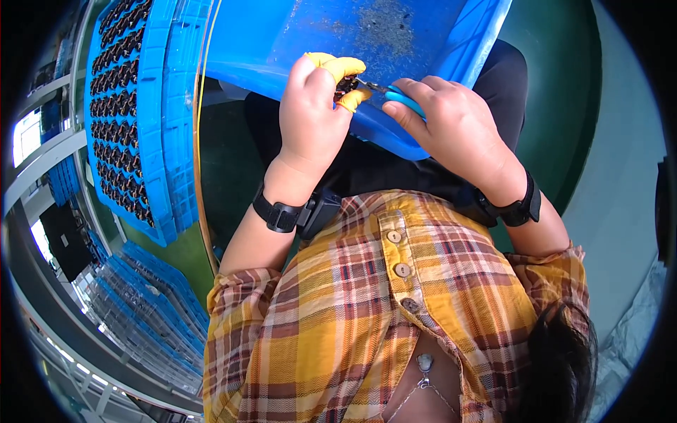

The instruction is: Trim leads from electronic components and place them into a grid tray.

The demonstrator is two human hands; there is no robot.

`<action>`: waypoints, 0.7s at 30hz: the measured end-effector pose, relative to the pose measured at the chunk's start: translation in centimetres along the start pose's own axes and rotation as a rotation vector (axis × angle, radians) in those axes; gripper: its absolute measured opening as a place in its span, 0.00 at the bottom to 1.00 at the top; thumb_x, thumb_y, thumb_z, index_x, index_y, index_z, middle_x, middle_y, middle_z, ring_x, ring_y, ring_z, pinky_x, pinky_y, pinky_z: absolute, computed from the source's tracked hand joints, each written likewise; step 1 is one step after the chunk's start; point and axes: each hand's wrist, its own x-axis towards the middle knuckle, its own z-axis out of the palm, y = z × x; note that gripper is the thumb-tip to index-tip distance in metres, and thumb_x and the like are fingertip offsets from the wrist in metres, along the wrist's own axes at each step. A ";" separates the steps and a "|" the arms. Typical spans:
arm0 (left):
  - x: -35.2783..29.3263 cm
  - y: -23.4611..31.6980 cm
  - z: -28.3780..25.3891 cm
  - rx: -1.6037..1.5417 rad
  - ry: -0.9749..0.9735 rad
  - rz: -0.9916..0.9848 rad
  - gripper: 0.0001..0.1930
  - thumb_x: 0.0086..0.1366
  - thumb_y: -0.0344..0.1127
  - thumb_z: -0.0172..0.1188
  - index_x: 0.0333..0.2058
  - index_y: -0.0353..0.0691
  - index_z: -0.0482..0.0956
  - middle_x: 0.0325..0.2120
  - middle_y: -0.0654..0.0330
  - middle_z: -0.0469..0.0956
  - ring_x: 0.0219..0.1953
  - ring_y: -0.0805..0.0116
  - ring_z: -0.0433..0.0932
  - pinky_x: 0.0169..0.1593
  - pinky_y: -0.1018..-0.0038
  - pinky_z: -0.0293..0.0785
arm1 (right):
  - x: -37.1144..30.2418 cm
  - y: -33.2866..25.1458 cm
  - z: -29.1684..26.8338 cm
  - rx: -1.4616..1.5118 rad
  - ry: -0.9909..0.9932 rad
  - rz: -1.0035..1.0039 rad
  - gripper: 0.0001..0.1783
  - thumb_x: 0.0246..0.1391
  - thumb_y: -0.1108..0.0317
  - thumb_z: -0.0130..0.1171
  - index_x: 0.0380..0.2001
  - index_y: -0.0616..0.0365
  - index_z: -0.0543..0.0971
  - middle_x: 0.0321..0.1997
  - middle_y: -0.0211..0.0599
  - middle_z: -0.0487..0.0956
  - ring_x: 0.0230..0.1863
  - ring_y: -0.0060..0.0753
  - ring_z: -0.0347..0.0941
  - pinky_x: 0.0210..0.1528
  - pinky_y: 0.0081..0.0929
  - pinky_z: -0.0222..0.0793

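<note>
Your left fingers [345, 66] partly hide a dark component [345, 87] | your right fingers [405, 116] partly cover a blue-handled tool [407, 103] | blue bin [247, 49] cropped at top | grit [386, 29] inside too fine to identify

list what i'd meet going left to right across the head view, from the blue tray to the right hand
Blue tray with rows of dark parts, left hand, small dark part in its fingers, blue-handled tool, right hand.
</note>
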 end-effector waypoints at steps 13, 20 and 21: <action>-0.4 -1.1 0.9 0.056 -0.044 0.038 0.15 0.44 0.24 0.70 0.34 0.39 0.79 0.32 0.55 0.72 0.31 0.57 0.76 0.33 0.70 0.76 | 0.2 0.2 1.0 -0.123 -0.101 -0.011 0.22 0.56 0.49 0.54 0.23 0.59 0.76 0.20 0.44 0.77 0.23 0.44 0.77 0.24 0.36 0.73; -0.1 -1.9 1.5 -0.294 -0.049 -0.265 0.20 0.46 0.22 0.70 0.40 0.37 0.77 0.38 0.57 0.73 0.35 0.67 0.78 0.39 0.76 0.79 | 0.5 1.3 1.7 0.049 0.031 0.010 0.23 0.59 0.48 0.51 0.28 0.59 0.79 0.21 0.44 0.78 0.25 0.46 0.77 0.27 0.37 0.74; 0.0 -1.9 1.5 -0.390 -0.035 -0.315 0.20 0.47 0.21 0.70 0.41 0.36 0.76 0.39 0.58 0.73 0.37 0.69 0.78 0.42 0.77 0.79 | 0.5 1.4 1.5 0.073 0.013 0.028 0.23 0.59 0.48 0.51 0.29 0.59 0.80 0.21 0.45 0.78 0.25 0.46 0.77 0.27 0.38 0.74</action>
